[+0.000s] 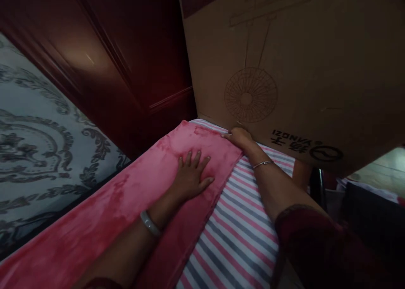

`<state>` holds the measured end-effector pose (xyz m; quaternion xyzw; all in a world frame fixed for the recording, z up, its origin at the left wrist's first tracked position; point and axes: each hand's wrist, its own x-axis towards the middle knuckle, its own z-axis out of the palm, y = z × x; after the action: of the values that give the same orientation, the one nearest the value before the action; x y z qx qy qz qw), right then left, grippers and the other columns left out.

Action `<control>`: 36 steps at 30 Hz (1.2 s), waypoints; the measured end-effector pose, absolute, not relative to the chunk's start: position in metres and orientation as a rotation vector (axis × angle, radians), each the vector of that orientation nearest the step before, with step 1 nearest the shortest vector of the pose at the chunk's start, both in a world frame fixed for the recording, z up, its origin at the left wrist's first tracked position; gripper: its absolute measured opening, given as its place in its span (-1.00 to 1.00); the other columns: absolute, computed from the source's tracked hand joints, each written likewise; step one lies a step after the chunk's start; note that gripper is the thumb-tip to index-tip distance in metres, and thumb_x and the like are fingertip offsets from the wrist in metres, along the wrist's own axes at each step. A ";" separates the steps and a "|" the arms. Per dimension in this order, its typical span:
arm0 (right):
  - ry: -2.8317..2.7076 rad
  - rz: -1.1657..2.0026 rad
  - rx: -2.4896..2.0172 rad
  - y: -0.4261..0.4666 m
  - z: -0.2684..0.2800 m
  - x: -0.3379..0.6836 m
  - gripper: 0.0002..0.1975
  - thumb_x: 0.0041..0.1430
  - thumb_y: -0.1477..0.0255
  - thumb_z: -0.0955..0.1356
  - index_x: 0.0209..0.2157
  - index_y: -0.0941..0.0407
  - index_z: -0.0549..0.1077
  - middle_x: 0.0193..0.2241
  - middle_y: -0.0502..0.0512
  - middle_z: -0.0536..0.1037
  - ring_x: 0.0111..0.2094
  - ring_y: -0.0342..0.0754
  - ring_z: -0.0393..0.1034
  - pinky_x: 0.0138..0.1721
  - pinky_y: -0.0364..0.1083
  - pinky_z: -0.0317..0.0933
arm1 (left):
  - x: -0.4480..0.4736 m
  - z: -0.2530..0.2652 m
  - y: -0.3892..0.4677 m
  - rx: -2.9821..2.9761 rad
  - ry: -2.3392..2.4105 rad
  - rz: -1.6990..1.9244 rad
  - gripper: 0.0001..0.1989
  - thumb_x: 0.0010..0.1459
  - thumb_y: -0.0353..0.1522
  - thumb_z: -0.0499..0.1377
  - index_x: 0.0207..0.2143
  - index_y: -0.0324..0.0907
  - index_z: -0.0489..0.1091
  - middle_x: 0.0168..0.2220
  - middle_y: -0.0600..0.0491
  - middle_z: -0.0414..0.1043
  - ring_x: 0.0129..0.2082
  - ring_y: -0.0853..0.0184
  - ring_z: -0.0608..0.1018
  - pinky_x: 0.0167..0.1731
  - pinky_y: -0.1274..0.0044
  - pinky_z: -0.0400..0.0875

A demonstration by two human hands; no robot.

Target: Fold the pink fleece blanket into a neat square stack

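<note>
A pink plush blanket (148, 183) lies folded in a long strip over a sheet with pink, grey and white stripes (234, 221). My left hand (191, 177) rests flat on the blanket with its fingers spread. At the blanket's far right corner, my right hand (241, 138) is closed on the edge, next to the bottom of a large cardboard box. Some of its fingers are hidden from view. Both wrists wear a bangle.
The cardboard box (316, 74), printed with a fan drawing and upside-down lettering, stands at the far end. Dark red panelled wood (136, 48) rises behind the bed. Patterned wallpaper (41, 145) borders the left side. Dark items (370, 213) sit at lower right.
</note>
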<state>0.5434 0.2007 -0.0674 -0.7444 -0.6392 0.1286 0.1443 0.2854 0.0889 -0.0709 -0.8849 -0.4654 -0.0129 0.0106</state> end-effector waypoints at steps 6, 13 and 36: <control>-1.892 -0.050 -2.005 0.187 -0.055 0.507 -0.55 0.40 0.32 0.24 0.19 0.22 0.45 0.19 0.43 0.44 0.21 0.23 0.33 0.16 0.12 0.20 | 0.283 -0.067 0.092 -2.792 -1.486 -0.067 -0.24 0.29 0.04 0.07 0.44 0.00 0.01 0.50 -0.08 -0.18 0.46 -0.16 -0.13 0.31 -0.15 -0.14; -2.397 0.171 -1.593 0.202 -0.086 0.482 -0.43 0.47 0.16 0.09 0.42 -0.05 0.10 0.44 0.06 0.06 0.45 0.16 -0.14 0.35 0.29 -0.09 | 0.281 -0.069 0.089 -2.839 -1.537 -0.118 -0.11 0.27 0.05 0.09 0.45 -0.25 -0.06 0.48 -0.25 -0.18 0.47 -0.09 -0.14 0.36 -0.07 -0.23; -2.407 0.204 -1.624 0.215 -0.108 0.490 -0.35 0.43 0.04 0.00 0.44 -0.07 0.04 0.45 -0.03 -0.02 0.46 0.14 -0.22 0.38 0.28 -0.08 | 0.189 -0.050 0.086 -2.111 -2.158 -0.047 -0.24 0.34 0.05 -0.12 0.43 -0.19 0.05 0.46 -0.26 -0.07 0.46 -0.08 -0.04 0.34 -0.06 -0.18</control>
<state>0.4896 0.2153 -0.1085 -0.5541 -0.8215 0.0696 0.1152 0.1891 0.0855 -0.0499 -0.6978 -0.7135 -0.0154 0.0613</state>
